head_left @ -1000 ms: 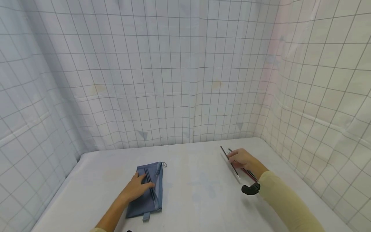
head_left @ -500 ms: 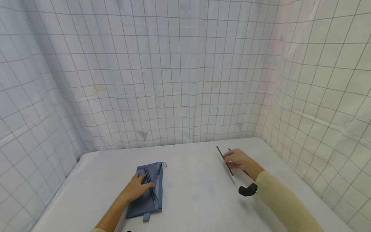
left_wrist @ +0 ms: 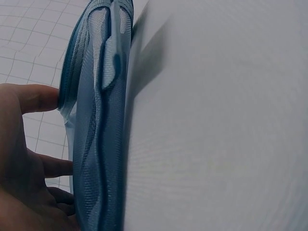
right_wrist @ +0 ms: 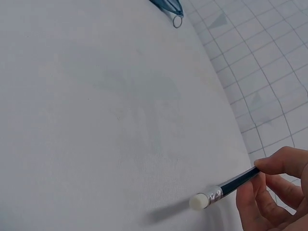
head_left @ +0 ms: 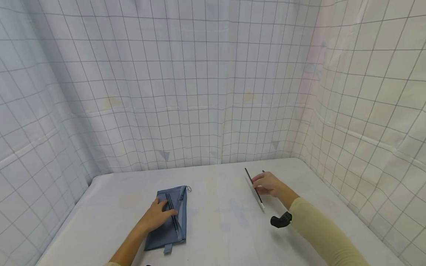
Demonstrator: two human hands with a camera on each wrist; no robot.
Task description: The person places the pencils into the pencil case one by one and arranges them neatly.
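Toward right edge of table (head_left: 217, 207), right hand (head_left: 269, 185) pinched dark pencil (right_wrist: 239, 180); left hand (head_left: 156, 218), fingers spread, rested on blue pouch (head_left: 163, 236); wide stretch lay between.

Pouch (head_left: 162, 233) blue, woven texture up close; ring (right_wrist: 177, 21) grey. Held pencil (right_wrist: 239, 181) dark, with silver ferrule (right_wrist: 215, 194) and white eraser (right_wrist: 198, 201). Pencils by the left fingers (head_left: 171, 212) dark too. Desk (head_left: 219, 229) white, faint bluish blotches. Curtain (head_left: 186, 92) white, grey grid, faint yellow spots, grey triangles, pinkish band at right. Sleeve (head_left: 324, 231) pale yellow; wrist mount (head_left: 281, 220) black.
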